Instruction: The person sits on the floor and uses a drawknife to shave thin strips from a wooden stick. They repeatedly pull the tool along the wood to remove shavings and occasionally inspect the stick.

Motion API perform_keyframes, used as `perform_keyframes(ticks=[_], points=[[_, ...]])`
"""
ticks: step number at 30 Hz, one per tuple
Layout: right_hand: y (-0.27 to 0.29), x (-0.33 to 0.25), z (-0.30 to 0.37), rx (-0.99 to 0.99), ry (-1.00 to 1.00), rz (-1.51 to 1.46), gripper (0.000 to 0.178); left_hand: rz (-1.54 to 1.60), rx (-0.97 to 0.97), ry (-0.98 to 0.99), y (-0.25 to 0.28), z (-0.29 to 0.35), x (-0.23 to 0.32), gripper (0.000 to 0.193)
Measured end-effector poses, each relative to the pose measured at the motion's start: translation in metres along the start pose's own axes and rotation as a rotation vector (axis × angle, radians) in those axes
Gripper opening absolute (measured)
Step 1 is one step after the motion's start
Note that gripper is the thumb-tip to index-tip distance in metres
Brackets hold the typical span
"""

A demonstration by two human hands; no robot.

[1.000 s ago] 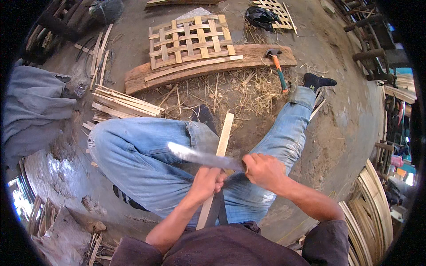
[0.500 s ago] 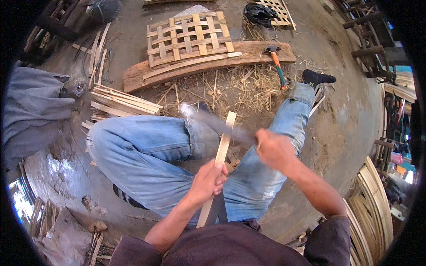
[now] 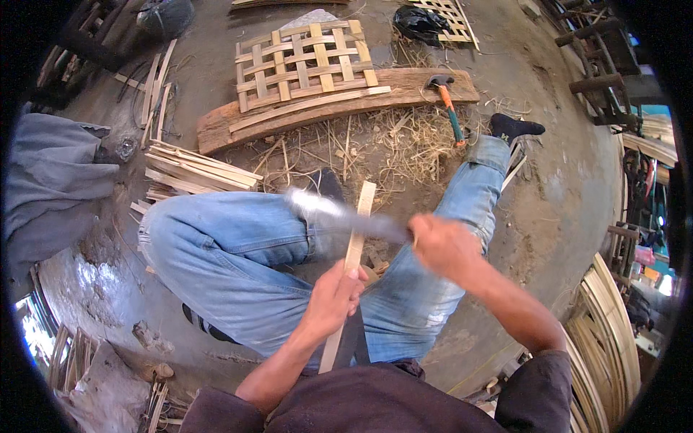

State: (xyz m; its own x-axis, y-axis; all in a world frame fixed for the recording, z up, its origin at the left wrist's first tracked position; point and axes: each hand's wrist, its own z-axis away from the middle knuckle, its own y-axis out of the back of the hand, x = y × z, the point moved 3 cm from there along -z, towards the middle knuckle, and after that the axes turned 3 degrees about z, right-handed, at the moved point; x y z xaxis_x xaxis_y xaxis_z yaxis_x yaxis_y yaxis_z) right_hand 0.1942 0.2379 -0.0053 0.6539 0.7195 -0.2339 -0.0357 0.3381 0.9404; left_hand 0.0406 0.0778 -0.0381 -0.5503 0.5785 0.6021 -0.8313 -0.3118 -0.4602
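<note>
My left hand [image 3: 332,296] is closed around a pale strip of wood or bamboo [image 3: 355,249]. The strip stands up between my legs, slanting, its top end above my fist and its lower end near my waist. In my right hand [image 3: 446,245] is the handle of a long knife [image 3: 325,208]. Its blade is smeared by motion and points left, crossing the upper part of the strip; whether it touches the strip I cannot tell. My fingers hide most of the handle.
Ahead lies a thick wooden plank [image 3: 209,128] bearing a woven slat panel [image 3: 299,61] and a hammer [image 3: 447,108]. Shavings [image 3: 411,144] litter the ground before it. Cut strips [image 3: 198,169] are piled beyond my left knee; long slats [image 3: 606,332] stand at right.
The knife and my right hand have shifted slightly down and to the left, the blade now crossing the strip lower. The strip's upper end has moved a little left, still in my left hand.
</note>
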Motion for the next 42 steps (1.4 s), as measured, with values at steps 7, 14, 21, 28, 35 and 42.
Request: perform_keyframes(ticks=[7, 14, 21, 28, 35, 42], points=[[-0.004, 0.013, -0.01, 0.147, -0.067, -0.082, 0.015, 0.05, 0.014, -0.072, 0.007, -0.005, 0.005, 0.028], [-0.048, -0.01, 0.02, -0.159, -0.557, -1.464, 0.032, 0.607, 0.353, -0.569, 0.044, -0.052, 0.057, 0.029], [-0.046, -0.017, 0.043, -0.064, -0.548, -1.526, 0.04, 0.731, 0.396, -0.584, 0.042, -0.056, 0.072, 0.035], [-0.001, 0.107, 0.041, 0.053, -0.404, -1.633, 0.047, 0.448, 0.344, -0.747, 0.066, -0.026, 0.104, 0.025], [-0.054, 0.024, 0.002, 0.634, -0.864, -1.752, 0.039, 0.713, 0.505, -0.739, 0.039, -0.047, 0.064, 0.013], [-0.04, 0.016, -0.037, 0.61, -0.73, -1.753, 0.026, 0.479, 0.302, -0.37, 0.003, -0.033, 0.017, 0.019]])
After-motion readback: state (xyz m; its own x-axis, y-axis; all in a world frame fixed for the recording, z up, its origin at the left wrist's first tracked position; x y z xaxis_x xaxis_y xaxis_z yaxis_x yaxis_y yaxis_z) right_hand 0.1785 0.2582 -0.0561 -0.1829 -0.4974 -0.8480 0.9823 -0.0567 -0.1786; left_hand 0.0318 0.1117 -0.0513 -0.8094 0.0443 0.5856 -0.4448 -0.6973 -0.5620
